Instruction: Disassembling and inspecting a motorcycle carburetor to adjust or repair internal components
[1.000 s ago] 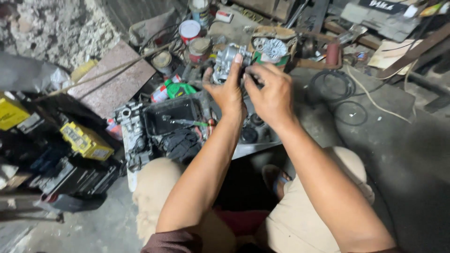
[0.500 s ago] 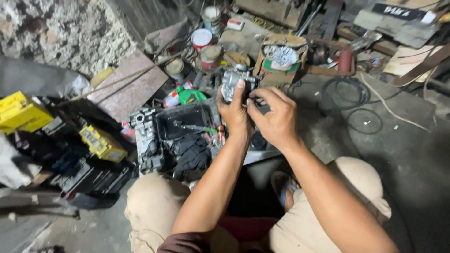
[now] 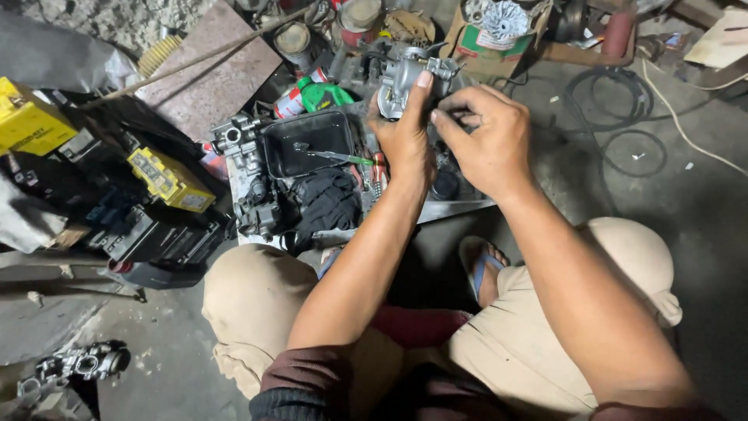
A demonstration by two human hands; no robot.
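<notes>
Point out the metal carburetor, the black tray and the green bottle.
metal carburetor (image 3: 399, 78): head view, on its grey body beside the left thumb.
black tray (image 3: 305, 140): head view, on its dark inner floor.
green bottle (image 3: 326, 95): head view, on its green body.

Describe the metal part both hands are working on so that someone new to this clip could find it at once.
Start at the metal tray on the floor in front of the person's knees. Above its far end, the left hand grips a small silver carburetor, thumb pressed up its face, while the right hand touches its side. It is the only bright cast-metal piece lifted off the floor; the darker engine parts lie in the tray.
</notes>
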